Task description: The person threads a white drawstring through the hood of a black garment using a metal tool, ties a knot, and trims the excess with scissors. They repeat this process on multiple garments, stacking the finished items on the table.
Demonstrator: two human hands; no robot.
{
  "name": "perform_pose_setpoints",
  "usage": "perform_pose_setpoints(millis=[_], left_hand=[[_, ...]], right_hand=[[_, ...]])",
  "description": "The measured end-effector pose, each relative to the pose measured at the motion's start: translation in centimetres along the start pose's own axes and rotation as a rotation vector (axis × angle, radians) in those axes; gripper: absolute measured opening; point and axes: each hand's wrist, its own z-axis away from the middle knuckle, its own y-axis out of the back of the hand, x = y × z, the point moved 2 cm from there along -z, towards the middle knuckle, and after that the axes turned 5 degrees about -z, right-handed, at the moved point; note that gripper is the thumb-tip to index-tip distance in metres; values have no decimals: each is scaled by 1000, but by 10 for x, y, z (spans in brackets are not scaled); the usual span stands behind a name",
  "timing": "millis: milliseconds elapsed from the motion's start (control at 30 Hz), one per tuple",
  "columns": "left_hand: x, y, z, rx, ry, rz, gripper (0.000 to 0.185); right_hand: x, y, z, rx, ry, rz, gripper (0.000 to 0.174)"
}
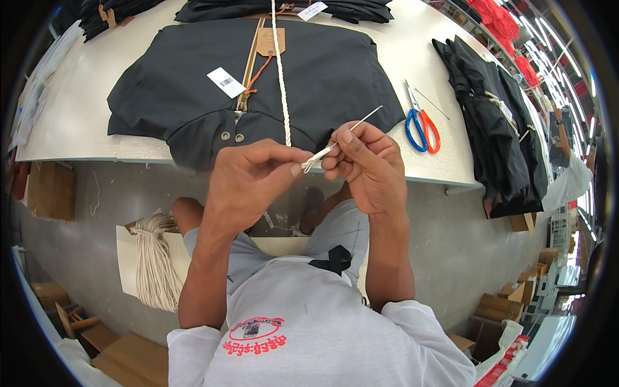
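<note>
My left hand (261, 179) pinches the folded end of a cream braided cord (281, 82) between thumb and fingertips. In my right hand (370, 162) is a thin metal needle-like tool (366, 118), its tip pointing up and right and its lower part at the cord end. The cord runs up from my hands over a folded black jacket (329, 72) lying on the table. The jacket has a brass zipper (248, 67), two metal eyelets, a brown cardboard tag (271, 41) on an orange string and a white label (226, 82).
Scissors with blue and red handles (422, 126) lie right of the jacket, beside a second thin metal tool (433, 104). Black garments (493, 126) hang over the table's right edge. A bundle of cream cords (157, 261) rests at lower left. More folded black garments (290, 10) lie at the back.
</note>
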Motion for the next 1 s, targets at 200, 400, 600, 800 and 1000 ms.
perform_pose_setpoints(millis=[200,400,600,800,1000], left_hand=[[-2,1,1,13,9,-42,17],[-3,4,5,-8,21,-53,18],[-5,-2,7,-18,68,89,19],[1,-5,-4,-93,137,-4,17],[3,-8,-2,-129,92,-1,17]], right_hand=[[-6,-4,-3,-7,16,125,17],[-3,-4,-6,-21,27,143,17],[-7,-7,-3,-16,75,222,16],[-17,-14,2,-71,3,297,15],[-19,-16,5,-104,63,293,12]])
